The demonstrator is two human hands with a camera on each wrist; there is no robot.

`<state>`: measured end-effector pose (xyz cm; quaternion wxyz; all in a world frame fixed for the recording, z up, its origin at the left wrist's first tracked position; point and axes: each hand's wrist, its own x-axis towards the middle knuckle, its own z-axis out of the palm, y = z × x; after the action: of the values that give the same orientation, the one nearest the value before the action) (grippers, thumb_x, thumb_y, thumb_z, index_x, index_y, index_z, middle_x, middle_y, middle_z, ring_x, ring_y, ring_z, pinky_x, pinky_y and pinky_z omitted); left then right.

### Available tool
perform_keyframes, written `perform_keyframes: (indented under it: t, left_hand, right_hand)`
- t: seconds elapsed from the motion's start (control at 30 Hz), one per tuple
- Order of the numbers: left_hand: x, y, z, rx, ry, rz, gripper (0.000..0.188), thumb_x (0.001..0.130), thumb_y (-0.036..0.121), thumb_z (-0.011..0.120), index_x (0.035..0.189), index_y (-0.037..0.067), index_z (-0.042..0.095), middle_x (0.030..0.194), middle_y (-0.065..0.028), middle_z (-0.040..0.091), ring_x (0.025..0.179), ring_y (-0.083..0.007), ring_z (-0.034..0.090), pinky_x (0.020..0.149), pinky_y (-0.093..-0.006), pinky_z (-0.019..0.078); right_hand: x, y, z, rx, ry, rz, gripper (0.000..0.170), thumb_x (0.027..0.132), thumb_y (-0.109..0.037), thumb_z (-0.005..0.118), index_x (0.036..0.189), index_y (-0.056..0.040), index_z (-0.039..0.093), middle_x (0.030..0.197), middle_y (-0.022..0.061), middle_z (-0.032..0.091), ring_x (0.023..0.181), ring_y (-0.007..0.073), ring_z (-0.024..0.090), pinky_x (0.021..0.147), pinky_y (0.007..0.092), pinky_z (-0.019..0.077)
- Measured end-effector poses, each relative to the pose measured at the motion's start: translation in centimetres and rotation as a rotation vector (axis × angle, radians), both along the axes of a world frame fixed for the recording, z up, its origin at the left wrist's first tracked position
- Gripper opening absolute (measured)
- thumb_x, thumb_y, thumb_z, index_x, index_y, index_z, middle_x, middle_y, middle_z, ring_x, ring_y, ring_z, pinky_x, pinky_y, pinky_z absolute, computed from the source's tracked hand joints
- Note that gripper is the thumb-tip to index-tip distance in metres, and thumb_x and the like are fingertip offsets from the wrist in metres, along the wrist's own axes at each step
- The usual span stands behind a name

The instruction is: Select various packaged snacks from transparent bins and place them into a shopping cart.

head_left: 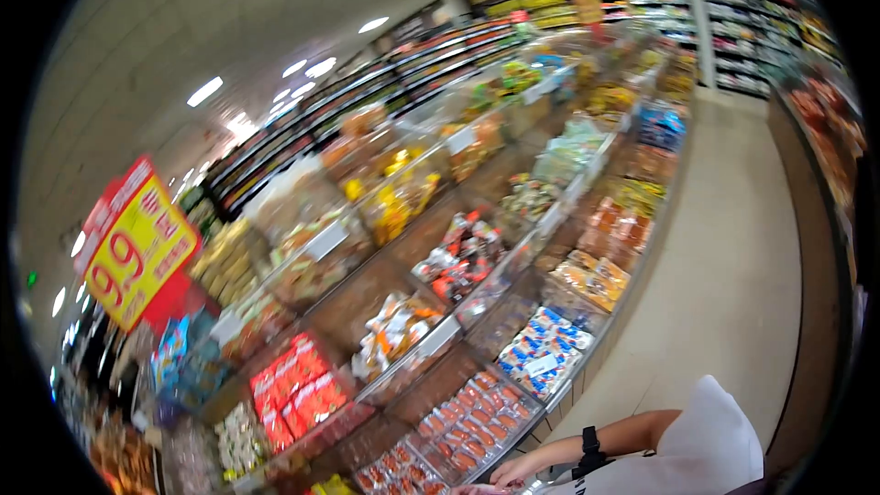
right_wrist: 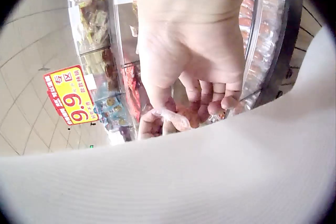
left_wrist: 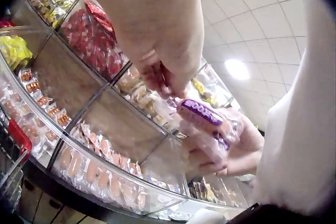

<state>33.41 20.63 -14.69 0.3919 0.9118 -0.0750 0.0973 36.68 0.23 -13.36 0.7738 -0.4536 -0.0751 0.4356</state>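
Observation:
A clear plastic package with purple printing (left_wrist: 202,115) is between the two hands in the left wrist view. My left hand (left_wrist: 165,45) pinches its end from above. Around its other side curl the fingers of my right hand (left_wrist: 244,148). The right wrist view shows my right hand (right_wrist: 194,58) with bent fingers at the clear wrapping (right_wrist: 176,119), and fingertips of my left hand (right_wrist: 149,125) beside it. In the head view my right hand (head_left: 522,467) is low, over the edge of the bins; the package cannot be made out there.
Tiered clear bins of wrapped snacks (head_left: 477,422) run diagonally across the head view. A red and yellow price sign (head_left: 137,247) stands at the left. An aisle floor (head_left: 724,220) curves along the right, beside another display (head_left: 816,128). A red-handled cart (left_wrist: 20,137) shows at the left.

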Motion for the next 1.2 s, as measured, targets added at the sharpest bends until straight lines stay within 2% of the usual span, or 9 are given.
perform_keyframes:
  t: [0.3,0.43,0.5,0.77,0.87,0.97,1.07,1.1,1.2]
  left_hand:
    - [-0.8,1.3,-4.1,0.028,-0.114,0.211,0.014,0.072,0.009,0.049,0.083,0.001,0.051,0.078,-0.0161,0.052,0.075,-0.031,0.05,0.065,-0.0336,0.0403]
    - [-0.5,1.3,-2.5,-0.116,-0.012,0.317,0.02,0.07,0.008,0.054,0.086,0.0,0.046,0.078,-0.0147,0.052,0.072,-0.029,0.052,0.065,-0.0335,0.0418]
    - [-1.0,2.1,-2.8,0.089,-0.071,0.359,0.033,0.068,0.005,0.055,0.099,0.001,0.044,0.09,-0.015,0.048,0.083,-0.026,0.048,0.064,-0.0294,0.0412]
    - [-7.0,4.2,-3.4,-0.153,0.479,0.843,0.032,0.07,0.004,0.049,0.101,-0.001,0.043,0.091,-0.0177,0.048,0.087,-0.0284,0.046,0.072,-0.0339,0.0379]
    - [-10.5,4.4,-5.4,0.005,0.355,0.825,0.033,0.07,0.007,0.051,0.101,0.001,0.045,0.092,-0.0162,0.052,0.078,-0.0272,0.051,0.066,-0.0328,0.0402]
    - [-13.6,4.0,-8.9,0.121,0.437,0.824,0.044,0.069,0.005,0.05,0.111,0.001,0.037,0.1,-0.0165,0.049,0.08,-0.0248,0.05,0.069,-0.0329,0.0396]
    - [-10.5,1.1,-4.0,-0.109,0.551,0.85,0.043,0.069,0.003,0.047,0.11,-0.001,0.038,0.099,-0.0179,0.049,0.083,-0.0271,0.049,0.073,-0.0332,0.0385]
    - [-9.3,0.7,-3.1,-0.654,0.707,1.11,0.042,0.069,0.001,0.043,0.11,-0.001,0.037,0.1,-0.0186,0.049,0.088,-0.0285,0.048,0.076,-0.0328,0.0369]
    - [-11.5,-0.4,-5.9,-0.075,0.398,0.948,0.041,0.068,-0.001,0.04,0.109,-0.001,0.04,0.094,-0.0169,0.051,0.082,-0.0267,0.049,0.072,-0.031,0.0385]
  right_hand:
    - [4.2,5.4,-7.7,0.018,0.029,0.505,0.016,0.079,-0.019,0.047,0.084,-0.005,0.05,0.068,-0.0024,0.046,0.057,0.0024,0.039,0.05,0.0146,0.0307]
    - [5.7,6.3,-5.4,0.002,-0.168,0.602,0.021,0.079,-0.019,0.047,0.094,-0.0042,0.049,0.076,-0.0055,0.048,0.067,0.0023,0.041,0.057,0.0156,0.0325]
    - [6.9,6.6,-3.2,0.0,-0.101,0.627,0.024,0.081,-0.027,0.042,0.091,-0.0057,0.049,0.082,-0.003,0.045,0.08,0.0045,0.039,0.071,0.0178,0.0293]
    - [17.3,6.1,-15.6,-0.388,-0.013,0.101,0.019,0.077,-0.025,0.047,0.075,-0.0066,0.053,0.062,-0.0046,0.046,0.055,0.003,0.039,0.048,0.0173,0.0304]
    - [21.9,7.0,-18.0,-0.402,-0.11,-0.213,0.019,0.076,-0.023,0.048,0.068,-0.0061,0.052,0.06,-0.0031,0.046,0.055,0.0041,0.041,0.048,0.0188,0.0316]
    - [26.3,8.0,-21.1,-0.889,-0.375,-0.214,0.027,0.064,-0.024,0.056,0.074,0.0008,0.052,0.067,0.0117,0.054,0.058,0.0156,0.052,0.049,0.03,0.0381]
    - [28.4,9.4,-23.5,-1.134,-0.5,-0.187,0.029,0.063,-0.023,0.057,0.078,0.0011,0.05,0.07,0.0174,0.054,0.064,0.0262,0.054,0.054,0.0342,0.041]
    - [28.8,9.8,-24.6,-1.15,-0.526,-0.213,0.03,0.063,-0.023,0.056,0.079,0.0011,0.049,0.071,0.0187,0.054,0.066,0.0294,0.055,0.056,0.0353,0.0417]
    - [28.7,10.7,-26.1,-1.156,-0.609,-0.307,0.03,0.064,-0.021,0.056,0.081,0.0016,0.047,0.075,0.0211,0.053,0.072,0.0338,0.053,0.06,0.0375,0.0425]
